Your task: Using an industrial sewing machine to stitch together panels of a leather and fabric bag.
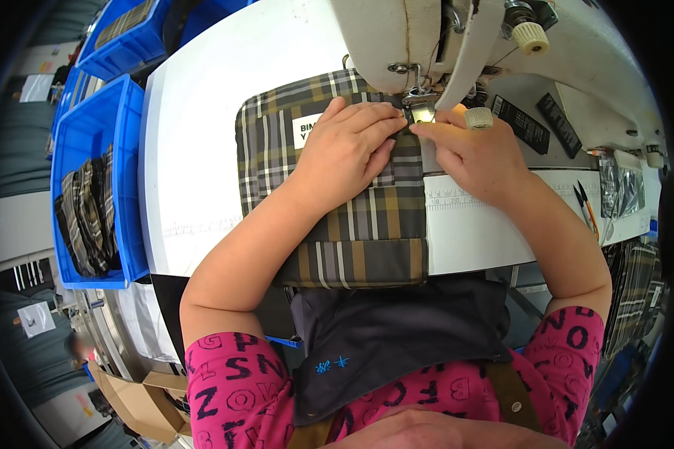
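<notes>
A plaid fabric bag (337,217) in brown, black, grey and white lies on the white table, its upper right edge at the needle area of the sewing machine (419,93). My left hand (348,146) rests flat on it, fingers together and stretched toward the presser foot, partly over a white label (303,132). From the other side comes my right hand (481,153). Its index fingertip touches the bag's edge just below the foot, close to my left fingertips. The other right fingers look curled and are partly hidden behind machine parts; what they hold, if anything, cannot be seen.
Blue bins (131,187) with folded plaid pieces stand along the table's left side. Right of the machine lie black strips (520,123), a clear plastic packet (621,183) and slim pointed tools (588,209). More plaid pieces (629,292) hang at the lower right.
</notes>
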`<action>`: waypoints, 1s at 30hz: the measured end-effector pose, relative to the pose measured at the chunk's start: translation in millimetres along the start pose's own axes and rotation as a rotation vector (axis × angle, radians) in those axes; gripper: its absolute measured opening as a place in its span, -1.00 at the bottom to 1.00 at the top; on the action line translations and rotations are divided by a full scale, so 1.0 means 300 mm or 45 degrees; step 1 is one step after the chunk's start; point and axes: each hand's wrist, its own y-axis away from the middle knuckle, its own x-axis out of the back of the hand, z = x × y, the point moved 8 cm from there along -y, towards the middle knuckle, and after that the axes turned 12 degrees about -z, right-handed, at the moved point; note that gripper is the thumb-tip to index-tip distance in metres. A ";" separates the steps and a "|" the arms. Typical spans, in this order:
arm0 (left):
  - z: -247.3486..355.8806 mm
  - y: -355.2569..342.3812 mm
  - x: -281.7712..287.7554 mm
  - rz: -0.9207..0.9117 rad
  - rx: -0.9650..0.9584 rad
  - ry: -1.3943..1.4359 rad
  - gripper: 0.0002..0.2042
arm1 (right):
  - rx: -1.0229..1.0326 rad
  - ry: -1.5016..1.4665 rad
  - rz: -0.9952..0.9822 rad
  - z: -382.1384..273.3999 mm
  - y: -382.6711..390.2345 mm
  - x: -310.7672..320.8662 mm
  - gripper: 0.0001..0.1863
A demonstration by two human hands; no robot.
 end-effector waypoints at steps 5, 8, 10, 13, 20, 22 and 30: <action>0.004 0.003 0.000 0.005 -0.019 0.014 -0.75 | 0.099 0.243 -0.091 -0.033 0.011 -0.031 -0.68; 0.003 0.011 -0.004 -0.001 -0.029 -0.017 -0.77 | 0.114 0.258 -0.098 -0.050 0.005 -0.024 -0.67; 0.002 0.011 -0.002 0.006 -0.033 -0.003 -0.77 | 0.112 0.239 -0.161 -0.051 0.003 -0.026 -0.55; -0.007 0.005 0.000 0.017 -0.045 0.058 -0.73 | 0.107 0.248 -0.161 -0.048 0.005 -0.026 -0.54; -0.040 -0.030 0.007 0.034 -0.042 -0.011 -0.77 | 0.117 0.262 -0.124 -0.058 0.008 -0.018 -0.61; -0.054 -0.038 0.014 0.061 -0.035 -0.002 -0.77 | 0.097 0.275 -0.159 -0.053 0.008 -0.026 -0.59; -0.124 -0.076 0.009 0.042 -0.008 -0.065 -0.81 | 0.096 0.233 -0.142 -0.055 0.006 -0.023 -0.58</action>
